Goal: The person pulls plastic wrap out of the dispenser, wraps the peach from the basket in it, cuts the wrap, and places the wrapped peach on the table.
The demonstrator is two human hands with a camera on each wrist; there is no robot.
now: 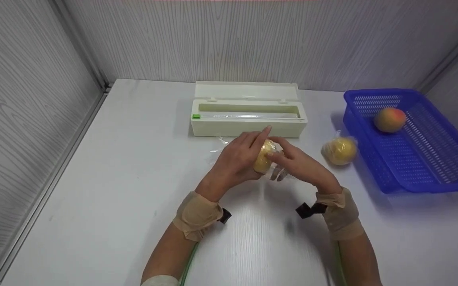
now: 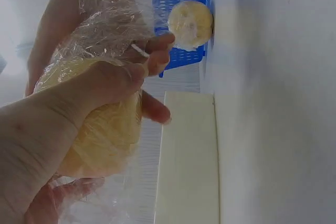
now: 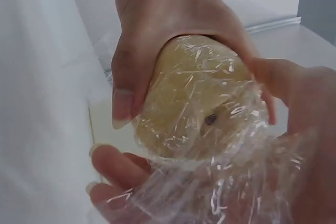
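Note:
My left hand (image 1: 237,159) grips a round yellow fruit (image 1: 264,158) above the table, fingers and thumb curled round it. Clear cling film (image 3: 220,192) covers the fruit and bunches loosely at the end facing my right hand (image 1: 301,165). That hand holds the bunched film, its thumb near the fruit and its fingers beneath. A dark spot on the fruit shows through the film in the right wrist view. Just beyond both hands stands a white cling film box (image 1: 249,129), lid raised, with a film roll (image 1: 249,114) inside.
Right of the hands, another wrapped yellow fruit (image 1: 340,151) sits on the white table (image 1: 133,178). Beside it stands a blue plastic basket (image 1: 372,159) with a yellow-red fruit (image 1: 390,120) inside. Wood-grained panels (image 1: 233,43) close off the back and sides.

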